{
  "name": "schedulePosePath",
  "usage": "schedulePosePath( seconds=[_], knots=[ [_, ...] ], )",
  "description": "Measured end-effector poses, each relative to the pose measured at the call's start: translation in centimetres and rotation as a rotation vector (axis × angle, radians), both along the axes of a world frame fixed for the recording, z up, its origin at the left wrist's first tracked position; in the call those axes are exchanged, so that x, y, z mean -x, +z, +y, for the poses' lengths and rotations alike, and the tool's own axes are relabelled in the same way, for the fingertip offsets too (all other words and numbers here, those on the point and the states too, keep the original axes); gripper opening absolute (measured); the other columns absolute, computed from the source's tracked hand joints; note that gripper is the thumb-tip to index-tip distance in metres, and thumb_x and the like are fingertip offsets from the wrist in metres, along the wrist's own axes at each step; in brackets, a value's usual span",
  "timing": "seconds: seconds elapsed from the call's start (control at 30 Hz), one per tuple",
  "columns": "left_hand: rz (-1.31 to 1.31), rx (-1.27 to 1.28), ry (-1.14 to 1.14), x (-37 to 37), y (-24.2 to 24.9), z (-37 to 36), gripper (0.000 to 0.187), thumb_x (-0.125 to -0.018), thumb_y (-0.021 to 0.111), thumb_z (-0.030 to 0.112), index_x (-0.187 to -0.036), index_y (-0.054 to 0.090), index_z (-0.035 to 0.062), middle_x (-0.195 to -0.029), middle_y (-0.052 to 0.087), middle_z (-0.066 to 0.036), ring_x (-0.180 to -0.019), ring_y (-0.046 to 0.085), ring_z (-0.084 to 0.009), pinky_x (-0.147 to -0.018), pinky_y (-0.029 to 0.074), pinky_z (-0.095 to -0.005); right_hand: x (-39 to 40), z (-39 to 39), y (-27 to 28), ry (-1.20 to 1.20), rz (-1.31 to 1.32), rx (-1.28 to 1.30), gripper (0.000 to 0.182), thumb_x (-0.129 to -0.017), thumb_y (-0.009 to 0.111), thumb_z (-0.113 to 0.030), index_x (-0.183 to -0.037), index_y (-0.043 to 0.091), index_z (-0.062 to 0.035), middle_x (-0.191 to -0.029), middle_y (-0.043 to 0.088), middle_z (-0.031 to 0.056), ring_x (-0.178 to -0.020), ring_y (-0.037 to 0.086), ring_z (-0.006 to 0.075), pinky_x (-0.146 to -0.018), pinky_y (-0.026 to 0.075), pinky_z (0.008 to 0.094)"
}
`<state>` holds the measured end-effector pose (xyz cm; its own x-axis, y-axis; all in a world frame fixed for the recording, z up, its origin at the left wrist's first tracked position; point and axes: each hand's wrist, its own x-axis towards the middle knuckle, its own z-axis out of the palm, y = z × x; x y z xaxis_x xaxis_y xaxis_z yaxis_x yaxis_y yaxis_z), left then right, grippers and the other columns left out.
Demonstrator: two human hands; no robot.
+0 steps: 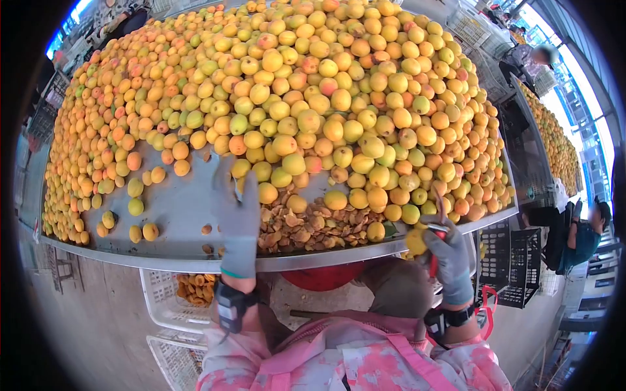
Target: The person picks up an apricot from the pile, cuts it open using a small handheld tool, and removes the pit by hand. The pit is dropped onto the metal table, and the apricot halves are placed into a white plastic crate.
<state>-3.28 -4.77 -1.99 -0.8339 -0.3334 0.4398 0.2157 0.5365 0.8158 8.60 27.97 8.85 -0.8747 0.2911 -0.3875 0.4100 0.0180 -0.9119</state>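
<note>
A large heap of yellow-orange apricots point(313, 104) covers most of a metal table point(176, 205). My left hand point(238, 212), gloved in grey and blurred, reaches over the bare metal left of a pile of brown peelings point(306, 225), its fingers apart, near a few apricots. At the table's front edge on the right, my gloved right hand point(448, 251) is closed round a red-handled tool point(435, 251), from which a thin curved strip sticks up. A yellow apricot point(415, 242) touches the left side of that hand.
Below the table's front edge, a white crate point(163, 296) holds orange pieces point(195, 289), with another white crate point(173, 358) below. Black crates point(521, 260) stand right. A person in a teal top point(583, 241) is at far right, near another fruit-covered table point(554, 140).
</note>
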Motion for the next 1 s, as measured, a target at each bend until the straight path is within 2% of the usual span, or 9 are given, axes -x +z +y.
schedulePosePath(
  seconds=[0.07,0.23,0.4,0.47,0.57,0.63,0.77,0.87,1.0],
  knots=[
    [0.067,0.138,0.107,1.3,-1.6,-1.9,0.045,-0.087,0.067,0.017,-0.127,0.054,0.0022,-0.128,0.055,-0.021,-0.113,0.058,-0.0347,-0.096,0.046,-0.0414,-2.1,2.5,-0.2,-0.049,-0.019,-0.076,0.028,-0.090,0.064,-0.015,-0.114,0.058,-0.0013,-0.077,0.060,-0.0012,-0.051,0.053,0.0043,-0.045,0.043,0.0174],
    [-0.268,0.280,0.163,2.1,-3.3,-3.1,0.051,-0.088,0.063,0.035,-0.130,0.053,0.0074,-0.130,0.052,-0.023,-0.115,0.055,-0.0398,-0.097,0.045,-0.0454,-6.1,7.7,-2.6,-0.190,-0.106,-0.259,0.021,-0.091,0.060,-0.015,-0.107,0.061,-0.0021,-0.070,0.056,-0.0020,-0.046,0.046,0.0042,-0.040,0.036,0.0190],
    [-0.471,0.296,0.161,1.6,-2.3,-2.7,0.052,-0.088,0.062,0.039,-0.128,0.053,0.0073,-0.121,0.058,-0.020,-0.109,0.058,-0.0379,-0.094,0.047,-0.0450,-5.5,8.3,-3.5,-0.278,0.019,-0.206,0.021,-0.094,0.057,-0.016,-0.108,0.060,0.0001,-0.062,0.051,-0.0018,-0.042,0.043,0.0048,-0.039,0.034,0.0192],
    [-0.526,0.329,0.154,1.5,-2.2,-2.8,0.051,-0.088,0.062,0.039,-0.127,0.054,0.0071,-0.116,0.061,-0.020,-0.106,0.059,-0.0374,-0.092,0.047,-0.0450,-4.0,7.2,-3.3,-0.190,0.126,-0.154,0.024,-0.094,0.057,-0.016,-0.112,0.058,0.0014,-0.064,0.052,-0.0015,-0.043,0.042,0.0046,-0.039,0.034,0.0192],
    [-0.568,0.302,0.076,1.0,-2.5,-3.1,0.047,-0.089,0.062,0.038,-0.122,0.054,0.0047,-0.106,0.064,-0.019,-0.099,0.062,-0.0359,-0.088,0.049,-0.0442,-1.2,4.1,-2.5,-0.137,0.132,-0.052,0.028,-0.095,0.057,-0.017,-0.117,0.056,0.0000,-0.067,0.054,-0.0010,-0.044,0.043,0.0049,-0.040,0.035,0.0196],
    [-0.615,0.054,0.039,0.6,-2.7,-2.4,0.044,-0.090,0.061,0.037,-0.116,0.055,0.0021,-0.100,0.066,-0.020,-0.094,0.064,-0.0339,-0.084,0.049,-0.0419,0.7,1.5,-1.6,-0.094,0.140,0.038,0.029,-0.095,0.057,-0.017,-0.119,0.056,-0.0009,-0.069,0.055,-0.0005,-0.044,0.044,0.0049,-0.040,0.035,0.0197],
    [-0.629,-0.112,-0.053,-0.2,-2.6,0.1,0.043,-0.091,0.061,0.036,-0.114,0.054,0.0009,-0.101,0.065,-0.020,-0.092,0.065,-0.0321,-0.081,0.049,-0.0403,4.4,-3.7,-0.1,0.048,0.176,0.191,0.029,-0.096,0.057,-0.020,-0.120,0.056,-0.0030,-0.076,0.060,0.0017,-0.052,0.054,0.0059,-0.043,0.040,0.0185],
    [-0.371,-0.124,-0.252,-0.9,-2.1,3.0,0.039,-0.088,0.068,0.026,-0.115,0.055,0.0012,-0.102,0.064,-0.019,-0.092,0.065,-0.0265,-0.077,0.051,-0.0345,6.9,-6.8,0.9,0.162,0.172,0.285,0.030,-0.096,0.056,-0.020,-0.122,0.055,-0.0036,-0.080,0.062,0.0030,-0.058,0.060,0.0072,-0.045,0.043,0.0179],
    [-0.234,-0.055,-0.292,-0.8,0.2,4.3,0.041,-0.089,0.068,0.020,-0.122,0.055,0.0008,-0.109,0.063,-0.015,-0.095,0.064,-0.0238,-0.080,0.051,-0.0316,9.1,-8.5,0.5,0.188,0.219,0.399,0.032,-0.097,0.055,-0.019,-0.124,0.052,-0.0025,-0.085,0.063,0.0045,-0.061,0.063,0.0087,-0.045,0.045,0.0188]
  ],
)
